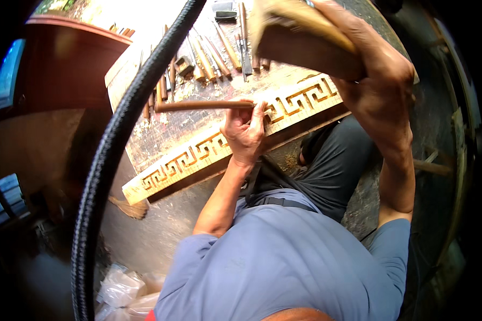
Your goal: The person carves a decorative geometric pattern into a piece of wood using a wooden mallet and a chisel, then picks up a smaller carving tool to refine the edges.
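Observation:
A long wooden board [190, 145] carved with a meander pattern lies across the near edge of the workbench. My left hand [245, 128] is closed round a carving chisel [198, 105] over the middle of the board. Its brown wooden handle points left, nearly level; the hand hides its cutting end. Raised at the upper right, my right hand [377, 80] grips a thick wooden mallet [310, 51], slightly blurred. The mallet is apart from the chisel and covers part of the bench behind it.
Several chisels [227, 45] with wooden handles lie in a row on the workbench [139, 128], among wood shavings. A small dark block [183, 65] sits between them. A black braided cable [120, 123] crosses the view at left. Clear plastic bags [124, 291] lie on the floor.

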`<state>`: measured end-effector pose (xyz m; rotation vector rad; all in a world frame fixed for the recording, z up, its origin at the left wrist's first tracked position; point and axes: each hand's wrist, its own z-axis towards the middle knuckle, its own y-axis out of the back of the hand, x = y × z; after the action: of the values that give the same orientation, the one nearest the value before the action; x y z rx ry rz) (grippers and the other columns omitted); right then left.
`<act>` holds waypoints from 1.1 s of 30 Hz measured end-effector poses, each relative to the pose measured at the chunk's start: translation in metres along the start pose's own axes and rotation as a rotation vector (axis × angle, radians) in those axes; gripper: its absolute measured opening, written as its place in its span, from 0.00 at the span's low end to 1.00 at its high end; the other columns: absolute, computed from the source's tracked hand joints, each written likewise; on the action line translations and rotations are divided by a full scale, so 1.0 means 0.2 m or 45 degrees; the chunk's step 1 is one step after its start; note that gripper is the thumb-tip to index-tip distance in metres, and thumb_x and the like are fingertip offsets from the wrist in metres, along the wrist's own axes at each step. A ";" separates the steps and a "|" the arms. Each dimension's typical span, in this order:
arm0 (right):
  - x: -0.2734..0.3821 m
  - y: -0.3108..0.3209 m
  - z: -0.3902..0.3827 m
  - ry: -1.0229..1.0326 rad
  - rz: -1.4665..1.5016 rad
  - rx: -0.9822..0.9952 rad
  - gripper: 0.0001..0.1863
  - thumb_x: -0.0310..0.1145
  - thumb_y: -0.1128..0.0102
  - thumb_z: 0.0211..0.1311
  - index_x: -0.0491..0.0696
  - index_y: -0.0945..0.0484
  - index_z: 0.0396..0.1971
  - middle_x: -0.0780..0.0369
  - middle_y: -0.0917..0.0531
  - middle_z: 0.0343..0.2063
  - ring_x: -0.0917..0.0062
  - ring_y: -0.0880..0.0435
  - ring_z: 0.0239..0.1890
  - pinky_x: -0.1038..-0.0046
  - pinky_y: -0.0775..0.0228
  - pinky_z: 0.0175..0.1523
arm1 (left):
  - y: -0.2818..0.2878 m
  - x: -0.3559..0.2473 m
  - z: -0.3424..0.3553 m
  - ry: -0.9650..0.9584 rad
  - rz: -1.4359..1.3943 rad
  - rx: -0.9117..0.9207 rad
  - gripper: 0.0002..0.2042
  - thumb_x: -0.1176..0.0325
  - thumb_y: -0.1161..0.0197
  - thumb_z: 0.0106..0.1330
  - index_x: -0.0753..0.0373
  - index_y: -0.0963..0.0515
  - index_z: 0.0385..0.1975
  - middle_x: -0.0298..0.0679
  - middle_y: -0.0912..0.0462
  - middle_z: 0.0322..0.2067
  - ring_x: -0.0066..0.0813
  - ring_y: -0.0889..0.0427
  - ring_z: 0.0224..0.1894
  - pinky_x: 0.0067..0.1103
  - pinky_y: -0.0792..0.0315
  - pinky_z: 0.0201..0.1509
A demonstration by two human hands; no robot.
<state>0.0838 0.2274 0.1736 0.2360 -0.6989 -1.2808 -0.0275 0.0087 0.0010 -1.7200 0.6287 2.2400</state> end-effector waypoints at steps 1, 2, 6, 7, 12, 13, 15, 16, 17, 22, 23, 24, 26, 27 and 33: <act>-0.01 -0.01 -0.02 -0.046 0.032 -0.012 0.30 0.19 0.28 0.58 0.41 0.15 0.64 0.50 0.07 0.49 0.62 0.04 0.44 0.66 0.11 0.52 | -0.01 -0.02 -0.01 0.048 -0.091 -0.030 0.10 0.79 0.29 0.77 0.65 0.23 0.51 0.39 0.08 0.37 0.23 0.07 0.41 0.17 0.16 0.44; -0.03 -0.02 -0.03 -0.088 0.066 -0.027 0.30 0.21 0.25 0.58 0.42 0.15 0.64 0.52 0.07 0.48 0.61 0.04 0.46 0.65 0.11 0.54 | -0.01 -0.03 -0.01 0.027 -0.094 -0.006 0.12 0.79 0.29 0.77 0.66 0.24 0.53 0.42 0.08 0.39 0.24 0.07 0.43 0.19 0.15 0.47; -0.04 0.01 -0.06 -0.177 0.036 0.158 0.37 0.34 0.13 0.60 0.50 0.18 0.70 0.57 0.09 0.60 0.63 0.08 0.61 0.62 0.14 0.68 | -0.01 0.05 -0.03 -0.028 -0.095 0.051 0.11 0.81 0.31 0.77 0.68 0.24 0.52 0.44 0.07 0.41 0.27 0.06 0.46 0.22 0.13 0.50; -0.04 0.01 -0.07 -0.192 0.045 0.178 0.37 0.34 0.13 0.60 0.49 0.18 0.70 0.56 0.09 0.59 0.63 0.07 0.60 0.62 0.14 0.68 | 0.00 0.07 -0.03 -0.053 -0.054 0.053 0.11 0.81 0.30 0.77 0.69 0.24 0.52 0.44 0.07 0.41 0.27 0.06 0.46 0.22 0.13 0.50; -0.05 0.01 -0.09 -0.209 0.072 0.223 0.37 0.33 0.13 0.60 0.47 0.18 0.69 0.55 0.08 0.57 0.64 0.07 0.59 0.64 0.13 0.66 | -0.05 0.10 -0.03 -0.168 -0.034 -0.101 0.10 0.76 0.22 0.71 0.66 0.18 0.46 0.37 0.11 0.26 0.18 0.14 0.27 0.20 0.21 0.33; -0.05 0.01 -0.09 -0.208 0.077 0.231 0.36 0.33 0.13 0.60 0.47 0.18 0.69 0.55 0.08 0.57 0.64 0.07 0.59 0.64 0.13 0.66 | -0.05 0.09 -0.03 -0.176 -0.051 -0.114 0.10 0.76 0.22 0.71 0.66 0.18 0.46 0.37 0.11 0.26 0.18 0.14 0.27 0.20 0.21 0.33; -0.05 0.01 -0.08 -0.205 0.079 0.246 0.36 0.33 0.13 0.61 0.46 0.18 0.69 0.55 0.08 0.57 0.64 0.07 0.59 0.64 0.13 0.65 | -0.04 0.05 -0.03 -0.192 0.012 -0.098 0.10 0.77 0.23 0.71 0.67 0.18 0.45 0.37 0.11 0.26 0.17 0.15 0.27 0.19 0.22 0.32; -0.04 0.01 -0.07 -0.202 0.073 0.244 0.36 0.33 0.13 0.60 0.46 0.18 0.69 0.55 0.08 0.57 0.65 0.07 0.59 0.64 0.13 0.65 | -0.04 0.04 -0.03 -0.202 0.040 -0.089 0.09 0.77 0.23 0.71 0.67 0.18 0.45 0.37 0.11 0.26 0.17 0.15 0.27 0.19 0.22 0.32; -0.03 0.02 -0.06 -0.199 0.066 0.242 0.36 0.32 0.13 0.60 0.46 0.18 0.69 0.55 0.08 0.57 0.65 0.07 0.59 0.64 0.13 0.65 | -0.04 0.03 -0.02 -0.209 0.049 -0.081 0.09 0.77 0.23 0.71 0.67 0.18 0.45 0.37 0.11 0.26 0.17 0.15 0.27 0.19 0.22 0.32; 0.00 0.01 -0.04 -0.210 0.110 0.244 0.36 0.31 0.14 0.60 0.46 0.17 0.69 0.55 0.08 0.57 0.66 0.07 0.59 0.65 0.13 0.65 | -0.04 0.01 -0.01 -0.249 0.053 -0.093 0.09 0.77 0.23 0.72 0.67 0.18 0.45 0.36 0.12 0.24 0.16 0.15 0.25 0.19 0.22 0.31; 0.01 0.01 -0.03 -0.207 0.103 0.240 0.36 0.32 0.13 0.60 0.47 0.17 0.69 0.55 0.08 0.57 0.66 0.07 0.60 0.65 0.14 0.66 | -0.04 0.01 -0.01 -0.241 0.051 -0.084 0.09 0.77 0.23 0.71 0.67 0.18 0.45 0.37 0.12 0.24 0.16 0.15 0.25 0.19 0.22 0.31; 0.02 0.01 -0.03 -0.203 0.095 0.235 0.36 0.32 0.13 0.60 0.47 0.17 0.69 0.55 0.08 0.58 0.65 0.07 0.60 0.65 0.14 0.66 | -0.03 0.01 -0.01 -0.233 0.049 -0.074 0.09 0.77 0.23 0.71 0.67 0.18 0.44 0.37 0.11 0.24 0.17 0.15 0.25 0.20 0.22 0.31; 0.01 0.01 -0.03 -0.197 0.111 0.240 0.37 0.30 0.14 0.59 0.47 0.17 0.69 0.55 0.08 0.58 0.65 0.08 0.60 0.64 0.14 0.67 | -0.03 0.01 -0.01 -0.227 0.064 -0.042 0.09 0.78 0.24 0.72 0.68 0.18 0.45 0.39 0.10 0.27 0.19 0.13 0.28 0.20 0.20 0.34; 0.01 0.02 -0.03 -0.194 0.117 0.242 0.37 0.29 0.14 0.58 0.48 0.17 0.69 0.55 0.08 0.59 0.65 0.08 0.61 0.64 0.14 0.67 | -0.02 0.01 -0.01 -0.230 0.081 -0.019 0.09 0.79 0.24 0.72 0.69 0.19 0.46 0.40 0.08 0.29 0.21 0.10 0.30 0.20 0.18 0.36; 0.03 0.05 0.00 -0.142 0.144 0.276 0.39 0.24 0.16 0.55 0.49 0.17 0.70 0.54 0.09 0.61 0.63 0.08 0.62 0.63 0.16 0.69 | -0.02 0.00 -0.01 -0.262 0.128 -0.003 0.08 0.77 0.23 0.70 0.66 0.18 0.42 0.40 0.11 0.24 0.23 0.13 0.24 0.22 0.22 0.30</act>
<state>0.0926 0.2254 0.1807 0.2992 -0.9353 -1.1169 -0.0232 0.0112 -0.0011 -1.4629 0.6781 2.4459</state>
